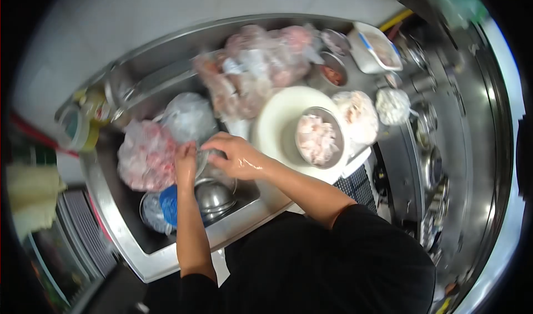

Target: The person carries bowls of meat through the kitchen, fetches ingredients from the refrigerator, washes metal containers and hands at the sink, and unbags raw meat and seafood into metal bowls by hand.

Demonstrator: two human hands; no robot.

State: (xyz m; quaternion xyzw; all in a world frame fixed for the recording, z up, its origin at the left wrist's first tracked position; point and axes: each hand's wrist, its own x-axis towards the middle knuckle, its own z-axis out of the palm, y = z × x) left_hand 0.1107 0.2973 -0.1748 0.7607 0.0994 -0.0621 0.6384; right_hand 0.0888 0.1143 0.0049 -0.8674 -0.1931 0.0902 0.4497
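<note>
Over the sink [130, 253], my two hands are close together at a small, shiny grey thing [202, 163], too blurred to name. My left hand [185, 161] is closed at its left side, fingers pressed together. From the right, my wet right hand [236, 157] curls its fingers and thumb around its other side. Just below lie metal bowls [215, 196] in the sink. Left of my left hand is a plastic bag of pinkish-red pieces [145, 157]; behind it is a clear, whitish plastic bag [190, 118]. A blue plastic bag [169, 204] lies near my left forearm.
Right of the sink, a metal bowl of pale pieces [318, 139] stands on a round white board [273, 114]. Bagged meat [244, 86] lies behind. A white tub [375, 49], a bowl with reddish contents [332, 74] and a yellow-liquid bottle [99, 110] line the back.
</note>
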